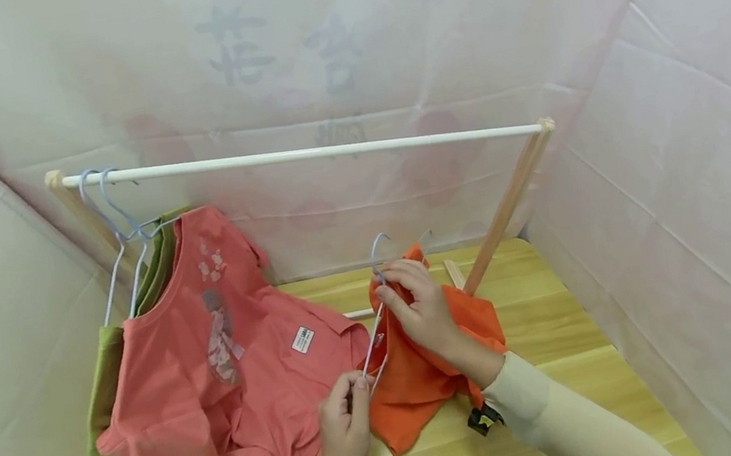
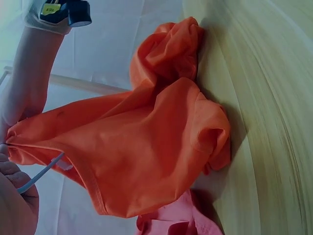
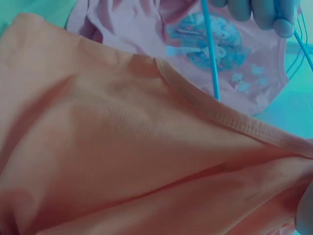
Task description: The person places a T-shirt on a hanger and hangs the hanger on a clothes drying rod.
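An orange shirt (image 1: 423,377) hangs bunched between my hands, its lower part touching the table. My left hand (image 1: 345,424) pinches the lower end of a pale blue wire hanger (image 1: 373,339), thumb on top. Higher up, my right hand (image 1: 420,306) grips the shirt's collar beside the hanger's neck. The hook points up and is free of the rail. In the left wrist view, one hanger arm passes into the neck opening of the orange shirt (image 2: 132,156). The right wrist view shows the stretched neckline (image 3: 234,122) with a hanger wire (image 3: 211,54) behind it.
A white rail (image 1: 326,151) on wooden posts (image 1: 505,215) spans the back. At its left end, a pink shirt (image 1: 243,309) and a green garment (image 1: 107,424) hang on two hangers. Below is a wood-grain table (image 1: 569,355); fabric walls stand around it.
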A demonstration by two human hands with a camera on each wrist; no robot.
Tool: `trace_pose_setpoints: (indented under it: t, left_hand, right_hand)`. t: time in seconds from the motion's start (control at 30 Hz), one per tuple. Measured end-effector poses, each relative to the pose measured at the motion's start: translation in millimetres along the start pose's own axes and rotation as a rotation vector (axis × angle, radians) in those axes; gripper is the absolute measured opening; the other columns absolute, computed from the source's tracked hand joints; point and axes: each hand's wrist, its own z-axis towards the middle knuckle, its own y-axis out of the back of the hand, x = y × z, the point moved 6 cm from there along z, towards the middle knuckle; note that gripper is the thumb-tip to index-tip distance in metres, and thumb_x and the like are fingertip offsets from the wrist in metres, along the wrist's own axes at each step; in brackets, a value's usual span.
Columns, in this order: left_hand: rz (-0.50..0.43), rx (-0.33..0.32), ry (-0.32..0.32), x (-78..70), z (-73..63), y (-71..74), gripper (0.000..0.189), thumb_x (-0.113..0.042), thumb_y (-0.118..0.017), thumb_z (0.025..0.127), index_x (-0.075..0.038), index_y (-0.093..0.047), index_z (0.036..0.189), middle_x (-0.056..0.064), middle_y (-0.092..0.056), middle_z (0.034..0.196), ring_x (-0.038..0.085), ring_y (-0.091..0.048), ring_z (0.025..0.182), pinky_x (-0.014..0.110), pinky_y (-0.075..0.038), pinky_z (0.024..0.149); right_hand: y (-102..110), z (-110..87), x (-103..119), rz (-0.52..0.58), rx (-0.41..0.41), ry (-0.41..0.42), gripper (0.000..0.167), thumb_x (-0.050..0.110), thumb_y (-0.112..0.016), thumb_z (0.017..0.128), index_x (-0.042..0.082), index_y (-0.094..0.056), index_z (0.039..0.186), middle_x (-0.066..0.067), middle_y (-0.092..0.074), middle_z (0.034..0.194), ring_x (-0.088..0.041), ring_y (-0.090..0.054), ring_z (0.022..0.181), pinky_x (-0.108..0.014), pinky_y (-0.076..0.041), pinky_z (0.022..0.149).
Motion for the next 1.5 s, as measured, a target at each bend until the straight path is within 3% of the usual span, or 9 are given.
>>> trace_pose_setpoints:
  t: [0.27, 0.37, 0.47, 0.63, 0.73, 0.83, 1.1, 1.4, 1.5]
  left_hand:
    - [0.02, 0.016, -0.018, 33.0, -9.7, 5.8, 0.026, 0.014, -0.049, 0.095, 0.0, -0.068, 0.105, 0.01, -0.067, 0.087, 0.007, -0.059, 0.077, 0.019, -0.049, 0.067]
    - [0.019, -0.053, 0.087, 44.3, -9.1, 19.2, 0.029, 0.006, -0.041, 0.101, -0.001, -0.068, 0.108, 0.013, -0.066, 0.095, 0.015, -0.06, 0.088, 0.024, -0.049, 0.075]
    - [0.005, -0.073, 0.264, 59.1, -10.8, 25.5, 0.027, -0.003, -0.041, 0.105, -0.005, -0.066, 0.114, 0.012, -0.065, 0.109, 0.017, -0.059, 0.101, 0.023, -0.049, 0.082]
    - [0.032, 0.087, 0.412, 78.4, -18.1, 14.7, 0.035, -0.004, -0.059, 0.098, -0.011, -0.058, 0.133, 0.009, -0.063, 0.123, 0.012, -0.059, 0.107, 0.023, -0.05, 0.089]
    - [-0.022, 0.206, 0.421, 84.1, -22.9, 3.8, 0.049, -0.006, -0.068, 0.093, -0.009, -0.05, 0.138, 0.011, -0.064, 0.112, 0.01, -0.06, 0.092, 0.025, -0.053, 0.079]
    - [-0.053, 0.246, 0.433, 86.8, -27.4, -2.3, 0.033, -0.01, -0.071, 0.092, -0.005, -0.055, 0.12, 0.007, -0.061, 0.088, 0.005, -0.054, 0.076, 0.02, -0.048, 0.067]
    - [-0.001, 0.136, 0.374, 74.9, -29.0, 6.3, 0.002, -0.005, -0.064, 0.096, -0.006, -0.065, 0.095, -0.007, -0.05, 0.071, 0.001, -0.045, 0.062, 0.02, -0.042, 0.055]
    - [0.055, 0.041, 0.256, 44.7, -20.1, 28.8, 0.024, 0.004, -0.057, 0.097, -0.012, -0.065, 0.112, -0.001, -0.066, 0.095, 0.007, -0.058, 0.086, 0.02, -0.048, 0.076]
    - [0.044, 0.024, 0.225, 36.3, -17.0, 34.7, 0.024, 0.006, -0.055, 0.097, -0.012, -0.064, 0.11, 0.0, -0.061, 0.088, 0.008, -0.055, 0.081, 0.02, -0.047, 0.071]
  right_hand:
    - [12.5, 11.2, 3.5, -0.013, 0.009, 0.11, 0.02, -0.002, -0.07, 0.088, 0.006, -0.073, 0.106, -0.011, -0.072, 0.11, -0.033, -0.061, 0.108, -0.038, -0.044, 0.099]
    - [19.8, 17.1, 5.7, -0.015, -0.025, 0.124, 0.019, -0.002, -0.071, 0.087, 0.007, -0.073, 0.105, -0.013, -0.072, 0.106, -0.031, -0.062, 0.104, -0.034, -0.045, 0.095]
    - [28.1, 22.6, 8.1, -0.008, -0.065, 0.137, 0.023, -0.007, -0.072, 0.083, 0.005, -0.073, 0.102, -0.015, -0.072, 0.105, -0.031, -0.062, 0.101, -0.032, -0.045, 0.094]
    - [40.8, 31.1, 18.3, 0.012, -0.119, 0.133, 0.027, -0.017, -0.07, 0.077, -0.001, -0.071, 0.099, -0.015, -0.072, 0.097, -0.031, -0.059, 0.095, -0.029, -0.043, 0.09]
    - [47.1, 37.0, 31.3, 0.032, -0.136, 0.113, 0.027, -0.021, -0.067, 0.077, -0.005, -0.069, 0.097, -0.017, -0.07, 0.092, -0.029, -0.056, 0.091, -0.025, -0.042, 0.084]
    - [51.9, 41.6, 43.7, 0.033, -0.135, 0.101, 0.025, -0.023, -0.065, 0.078, -0.009, -0.068, 0.098, -0.02, -0.068, 0.09, -0.029, -0.055, 0.089, -0.023, -0.043, 0.081]
    - [60.3, 42.7, 44.0, 0.009, -0.14, 0.086, 0.019, -0.023, -0.061, 0.083, -0.012, -0.065, 0.098, -0.023, -0.065, 0.089, -0.023, -0.05, 0.078, -0.018, -0.041, 0.067]
    - [68.5, 44.0, 25.2, -0.083, -0.172, 0.027, 0.014, -0.018, -0.061, 0.087, -0.011, -0.066, 0.098, -0.022, -0.064, 0.089, -0.026, -0.056, 0.079, -0.015, -0.045, 0.073]
    - [71.2, 42.2, 8.8, -0.117, -0.19, -0.001, 0.015, -0.016, -0.063, 0.087, -0.009, -0.068, 0.099, -0.021, -0.066, 0.09, -0.026, -0.055, 0.08, -0.016, -0.044, 0.073]
